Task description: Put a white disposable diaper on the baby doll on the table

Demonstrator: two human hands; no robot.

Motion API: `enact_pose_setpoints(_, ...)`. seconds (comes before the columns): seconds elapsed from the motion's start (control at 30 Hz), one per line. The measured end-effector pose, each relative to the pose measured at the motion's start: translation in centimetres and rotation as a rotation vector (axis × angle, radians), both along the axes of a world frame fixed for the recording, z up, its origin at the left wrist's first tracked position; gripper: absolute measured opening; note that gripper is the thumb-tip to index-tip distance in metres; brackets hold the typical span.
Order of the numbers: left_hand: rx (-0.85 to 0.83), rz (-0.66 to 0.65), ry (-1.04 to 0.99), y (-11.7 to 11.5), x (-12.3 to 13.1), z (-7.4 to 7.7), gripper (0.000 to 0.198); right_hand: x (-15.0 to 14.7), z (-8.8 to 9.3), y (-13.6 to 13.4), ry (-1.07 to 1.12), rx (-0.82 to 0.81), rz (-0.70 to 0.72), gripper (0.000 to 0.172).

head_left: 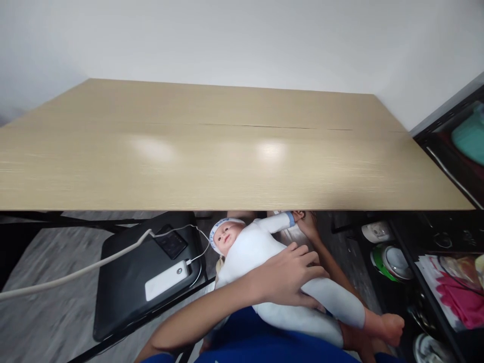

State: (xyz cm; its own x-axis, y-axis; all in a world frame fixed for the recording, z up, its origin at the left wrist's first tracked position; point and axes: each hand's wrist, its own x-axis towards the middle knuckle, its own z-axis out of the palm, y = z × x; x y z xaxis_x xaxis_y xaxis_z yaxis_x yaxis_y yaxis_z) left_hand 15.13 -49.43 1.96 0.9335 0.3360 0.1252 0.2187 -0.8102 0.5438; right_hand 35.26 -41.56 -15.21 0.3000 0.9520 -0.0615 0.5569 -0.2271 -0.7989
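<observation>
A baby doll (257, 247) in a white outfit and a printed headband lies on its back across my lap, its head to the left and its bare feet to the right. My left hand (291, 275) rests over the doll's hip, its fingers and thumb curled around the top of a leg. At the doll's raised hand, just below the table edge, is my right hand (310, 225). Its fingers close at the doll's hand, though the table edge and the doll partly hide them.
A wooden table (227, 166) spans the view above my lap. To the left, a black padded seat (124, 272) bears a white power bank (166, 281), a black phone-like device (171, 243) and a cable (109, 258). Dark shelves on the right hold a pink cloth (461, 297) and containers.
</observation>
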Motion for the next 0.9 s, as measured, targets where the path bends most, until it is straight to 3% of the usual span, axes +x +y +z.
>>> enact_pose_setpoints(0.17, 0.046, -0.077, -0.023, -0.5, -0.1, -0.5, 0.053, 1.2, -0.1, -3.8, 0.012, 0.112, -0.126, 0.05)
enact_pose_setpoints(0.3, 0.065, -0.075, -0.024, -1.0, -0.4, -0.6, 0.055, 1.9, 2.6, -8.4, -0.06, 0.251, -0.103, 0.051)
enact_pose_setpoints(0.43, 0.062, -0.07, -0.036, -1.5, -0.6, -0.8, 0.054, 0.8, 6.6, -9.5, -0.201, 0.307, 0.255, 0.039)
enact_pose_setpoints(0.53, 0.016, -0.065, -0.058, -1.7, -0.5, -1.0, 0.059, -1.2, 8.4, -7.1, -0.231, 0.241, 0.589, 0.047)
enact_pose_setpoints(0.63, -0.065, 0.005, -0.093, -2.4, -1.1, -0.7, 0.071, -3.4, 9.1, -4.0, -0.324, 0.125, 0.731, 0.057)
enact_pose_setpoints(0.7, -0.124, 0.095, -0.145, -3.3, -2.5, -0.5, 0.072, -4.4, 9.4, -2.7, -0.385, 0.043, 0.744, 0.052)
enact_pose_setpoints(0.77, -0.173, 0.26, -0.216, -4.7, -5.0, -0.9, 0.059, -5.0, 10.1, -2.2, -0.422, -0.017, 0.75, 0.044)
enact_pose_setpoints(0.83, -0.19, 0.566, -0.279, -6.3, -8.5, -2.3, 0.033, -5.2, 10.9, -2.4, -0.438, -0.034, 0.756, 0.04)
enact_pose_setpoints(0.9, -0.178, 0.973, -0.311, -7.8, -12.2, -4.5, 0.019, -5.4, 11.7, -2.8, -0.449, -0.02, 0.757, 0.038)
